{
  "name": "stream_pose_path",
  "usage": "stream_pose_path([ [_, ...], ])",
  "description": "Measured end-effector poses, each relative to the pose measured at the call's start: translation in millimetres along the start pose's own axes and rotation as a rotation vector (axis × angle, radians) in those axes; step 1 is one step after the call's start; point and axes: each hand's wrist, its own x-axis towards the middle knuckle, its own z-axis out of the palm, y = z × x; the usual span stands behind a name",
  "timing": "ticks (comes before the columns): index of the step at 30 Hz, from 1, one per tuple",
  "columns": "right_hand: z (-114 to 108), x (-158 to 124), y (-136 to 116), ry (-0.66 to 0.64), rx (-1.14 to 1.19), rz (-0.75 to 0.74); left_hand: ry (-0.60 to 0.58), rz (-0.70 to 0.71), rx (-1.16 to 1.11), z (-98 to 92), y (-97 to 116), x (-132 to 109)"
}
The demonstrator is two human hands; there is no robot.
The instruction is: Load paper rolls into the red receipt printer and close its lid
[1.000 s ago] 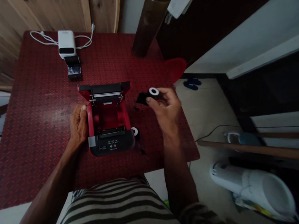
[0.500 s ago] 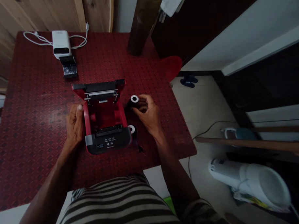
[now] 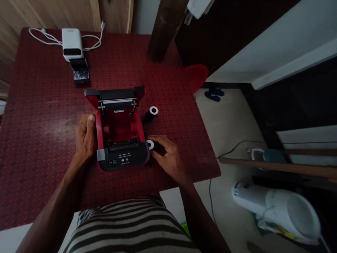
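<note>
A red and black printer (image 3: 119, 132) stands open on the red table (image 3: 41, 120), its lid tipped back and its red bay showing. My left hand (image 3: 85, 137) grips the printer's left side. My right hand (image 3: 167, 156) closes on a black roll with a white core (image 3: 150, 144) lying against the printer's front right corner. A second black roll with a white core (image 3: 152, 113) lies alone on the table, to the right of the printer's lid.
A white device (image 3: 72, 46) with a white cable and a small black box (image 3: 80, 71) sit at the table's far left. A dark post (image 3: 165, 27) rises at the far edge. A white fan (image 3: 276, 211) lies on the floor to the right.
My right hand set the roll it carried down on the table by the printer's lid, let go, then moved nearer to me onto the second roll. My left hand stayed on the printer.
</note>
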Motion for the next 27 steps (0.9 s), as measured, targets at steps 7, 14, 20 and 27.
stream_pose_path([
  [7, -85, -3, -91, -0.120, -0.227, -0.117, 0.010, 0.032, 0.041, 3.4, -8, 3],
  [14, -27, 68, -131, -0.386, -0.569, -0.450, 0.012, 0.004, -0.014, 4.4, -9, 4],
  [20, 27, 90, -128, -0.488, -0.908, -0.339, 0.012, 0.023, -0.020, 6.2, -9, 5],
  [27, 36, 109, -140, -0.666, -0.931, -0.136, -0.001, 0.034, -0.009, 9.5, -15, 6],
])
